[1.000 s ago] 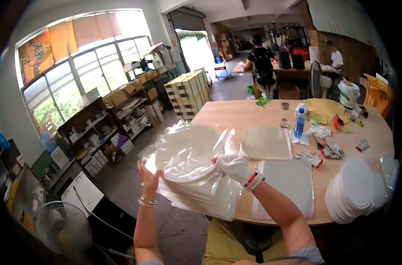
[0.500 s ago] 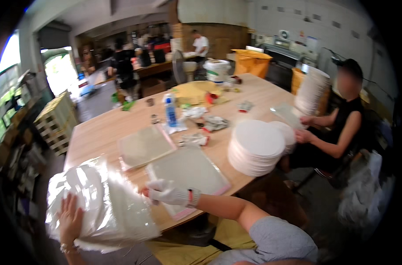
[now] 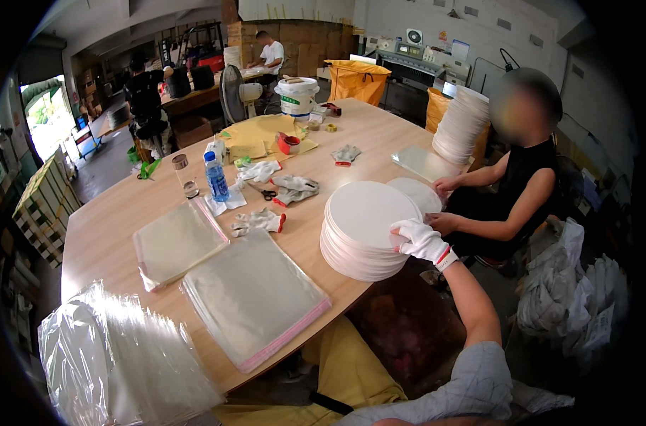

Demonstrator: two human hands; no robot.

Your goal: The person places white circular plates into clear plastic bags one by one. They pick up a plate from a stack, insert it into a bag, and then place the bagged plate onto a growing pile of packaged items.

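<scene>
My right hand (image 3: 422,241) wears a white glove that leaves some fingertips bare. It reaches over the right edge of a tall stack of white round discs (image 3: 373,213), its fingertips apart and touching the top disc near the rim. I cannot see that it grips a disc. My left hand is out of view. At the lower left lies a pile of shiny clear plastic bags (image 3: 117,355), partly over the table edge. Between it and the discs lies a flat stack of clear bags (image 3: 255,298) with a pink edge, and behind that another bag stack (image 3: 181,241).
On the wooden table (image 3: 110,213) are a blue-labelled bottle (image 3: 216,177), work gloves (image 3: 294,190), scissors (image 3: 268,194), red tape (image 3: 288,144) and a white bucket (image 3: 297,98). A co-worker (image 3: 511,181) sits at the right by a tall disc stack (image 3: 459,128).
My right hand has moved right, from the clear bags to the disc stack. My left hand, flat on the shiny plastic before, has left the view. The view has turned to the right.
</scene>
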